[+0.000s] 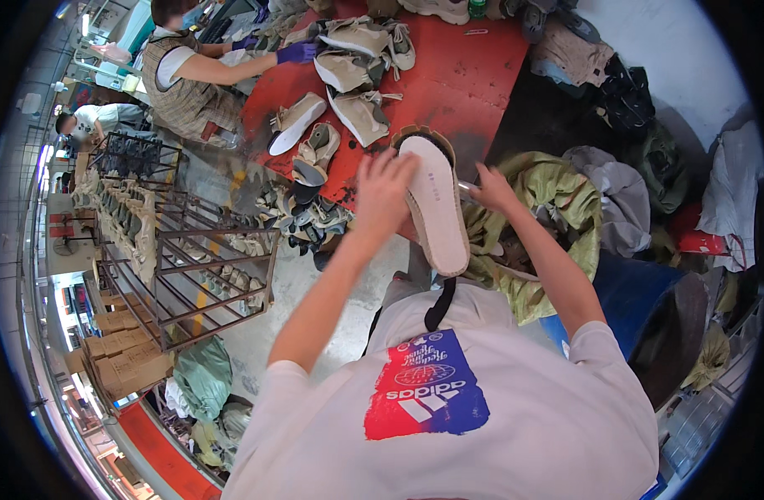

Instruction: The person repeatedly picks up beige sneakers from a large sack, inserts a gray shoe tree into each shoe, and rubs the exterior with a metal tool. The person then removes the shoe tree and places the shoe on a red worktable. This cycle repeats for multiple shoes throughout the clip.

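In front of my torso an unfinished shoe (438,208) is held with its underside up. A pale stitched board covers that underside, and a tan rim with notches curls around the top end. My left hand (383,193), somewhat blurred, grips the shoe's left side with its fingertips at the board's edge. On the other side my right hand (493,188) is closed around a thin silvery tool (466,186), whose tip lies against or close to the shoe's right edge. Most of the tool is hidden by the fingers.
A red table (457,75) carries several beige shoes (357,71). To the right stands an open yellow-green sack (578,187) beside a blue barrel (615,292). Metal racks (207,267) with shoes stand left. Across the table, a person wearing purple gloves (296,52) handles shoes.
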`<state>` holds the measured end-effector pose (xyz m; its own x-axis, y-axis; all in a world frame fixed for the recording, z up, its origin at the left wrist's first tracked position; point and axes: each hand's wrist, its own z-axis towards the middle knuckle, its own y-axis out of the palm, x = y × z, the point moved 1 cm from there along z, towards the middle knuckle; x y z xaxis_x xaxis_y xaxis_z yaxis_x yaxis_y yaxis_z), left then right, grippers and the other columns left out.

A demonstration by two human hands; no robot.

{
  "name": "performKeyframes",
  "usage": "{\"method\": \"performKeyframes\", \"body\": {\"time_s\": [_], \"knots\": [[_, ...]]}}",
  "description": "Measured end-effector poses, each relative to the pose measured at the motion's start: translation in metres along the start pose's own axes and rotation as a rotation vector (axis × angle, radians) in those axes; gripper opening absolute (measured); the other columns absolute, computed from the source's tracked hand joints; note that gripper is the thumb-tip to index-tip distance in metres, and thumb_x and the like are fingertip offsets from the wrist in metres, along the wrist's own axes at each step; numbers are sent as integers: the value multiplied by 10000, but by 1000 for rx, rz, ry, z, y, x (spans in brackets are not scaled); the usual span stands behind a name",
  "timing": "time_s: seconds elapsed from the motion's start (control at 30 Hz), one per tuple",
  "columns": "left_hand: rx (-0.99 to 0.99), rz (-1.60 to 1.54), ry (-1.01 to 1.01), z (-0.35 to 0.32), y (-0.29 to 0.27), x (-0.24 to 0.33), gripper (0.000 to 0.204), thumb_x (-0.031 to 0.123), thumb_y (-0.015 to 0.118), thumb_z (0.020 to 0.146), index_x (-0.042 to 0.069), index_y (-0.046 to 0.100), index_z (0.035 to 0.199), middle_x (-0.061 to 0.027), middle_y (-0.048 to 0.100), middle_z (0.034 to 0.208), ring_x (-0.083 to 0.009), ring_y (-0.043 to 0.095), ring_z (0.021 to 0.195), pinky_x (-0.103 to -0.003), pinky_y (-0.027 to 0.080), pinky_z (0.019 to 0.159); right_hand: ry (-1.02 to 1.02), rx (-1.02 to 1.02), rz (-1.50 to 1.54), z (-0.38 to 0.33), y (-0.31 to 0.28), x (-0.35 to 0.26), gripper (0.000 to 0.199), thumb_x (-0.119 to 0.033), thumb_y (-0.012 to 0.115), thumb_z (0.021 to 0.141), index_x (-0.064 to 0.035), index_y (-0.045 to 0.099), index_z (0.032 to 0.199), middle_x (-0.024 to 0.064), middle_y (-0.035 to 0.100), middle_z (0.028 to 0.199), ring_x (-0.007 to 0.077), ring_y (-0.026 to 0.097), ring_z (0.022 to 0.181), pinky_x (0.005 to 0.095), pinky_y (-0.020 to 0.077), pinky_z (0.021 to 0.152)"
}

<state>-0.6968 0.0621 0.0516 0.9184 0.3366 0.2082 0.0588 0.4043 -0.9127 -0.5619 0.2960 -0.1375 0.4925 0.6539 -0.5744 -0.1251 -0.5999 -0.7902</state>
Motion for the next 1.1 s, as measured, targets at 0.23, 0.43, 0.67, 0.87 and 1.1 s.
{"method": "performKeyframes", "body": {"time_s": [0.23,0.43,0.67,0.87,1.1], "knots": [[-65,371,225,25,9,-56,391,81,647,827,80,688,1216,-10,671,1304,-256,514,1355,-586,285,1177,-929,376,-375,22,-107,-129,444,-85,676,790,-36,665,1231,117,590,1364,332,553,1253,419,436,1085],[-93,-9,-188,-35,92,-58,292,129,589,846,76,729,1097,-105,716,1162,-263,639,1157,-617,340,1118,-602,66,-3,2,-61,-78,296,-75,649,816,-39,688,1107,177,676,1152,381,604,1100,450,491,931],[-145,-869,-750,-88,88,1,379,223,519,1003,64,600,1337,-145,693,1157,-285,662,1072,-501,381,1112,-187,180,616,-74,-22,-90,238,-123,542,990,-6,618,1183,246,661,1111,414,639,1017,415,499,884],[157,-1648,-1005,-48,35,69,781,285,601,1024,144,116,1619,-123,422,1520,-258,513,1310,-412,437,1093,165,103,1284,-90,1,-116,467,-244,481,1071,-37,451,1488,155,566,1387,232,549,1249,339,415,1055],[154,-2031,-1008,-46,4,-44,647,517,598,1005,94,467,1477,-122,580,1415,-270,592,1265,-474,490,1073,-252,22,1291,-88,-149,-204,466,-116,565,1028,-44,499,1484,113,679,1199,144,635,991,317,517,904]]}}
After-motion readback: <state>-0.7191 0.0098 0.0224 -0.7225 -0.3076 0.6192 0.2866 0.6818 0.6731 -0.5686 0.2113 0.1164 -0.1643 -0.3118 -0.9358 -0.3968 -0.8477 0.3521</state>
